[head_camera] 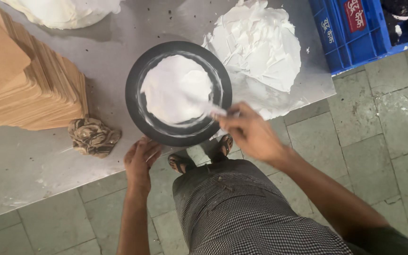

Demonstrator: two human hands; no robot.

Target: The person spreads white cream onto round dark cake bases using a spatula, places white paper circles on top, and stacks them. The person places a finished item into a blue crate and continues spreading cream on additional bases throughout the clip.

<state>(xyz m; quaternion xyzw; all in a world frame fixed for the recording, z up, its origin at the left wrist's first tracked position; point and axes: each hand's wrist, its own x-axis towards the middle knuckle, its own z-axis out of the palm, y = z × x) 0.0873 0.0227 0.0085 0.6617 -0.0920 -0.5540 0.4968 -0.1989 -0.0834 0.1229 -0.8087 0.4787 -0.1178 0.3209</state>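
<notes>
Left hand [139,163], fingers loosely together, rests on the steel table edge [48,184] below the round black turntable [138,109]; right hand [249,132] pinches a small white-smeared scraper [216,111] at its right rim — white paste disc [176,89] centred; beyond, white paste heap [260,47], blue plastic crate [350,33]

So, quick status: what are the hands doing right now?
Right hand grips white scraper on the disc. Left hand rests at table edge. Scrap pile beside disc.

Round mould [179,93] on table [24,165], cardboard stack [24,80] left, white scrap pile [260,47] right
</notes>
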